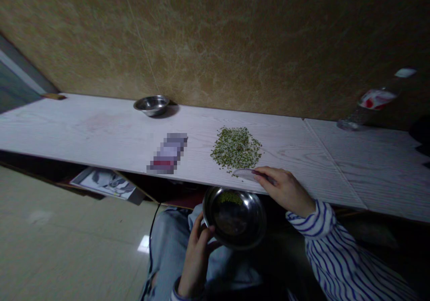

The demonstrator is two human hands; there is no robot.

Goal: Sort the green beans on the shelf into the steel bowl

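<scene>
A steel bowl (235, 236) is tilted below the table's front edge, gripped at its left rim by my left hand (198, 251). Some green beans (230, 198) lie inside it on the far side. My right hand (285, 187) pinches a flat, pale, translucent scraper-like piece (244, 174) by its right end; its exact kind is unclear. That piece rests at the near side of a spread pile of small green beans mixed with white grains (237, 148) on the table. A few loose beans lie between the pile and the edge.
A second steel bowl (152, 106) stands near the wall on the white wood-grain table (285, 139). A blurred-out phone-like object (168, 153) lies left of the pile. At right stands a clear plastic bottle (372, 101). An open drawer (104, 184) shows under the table at left.
</scene>
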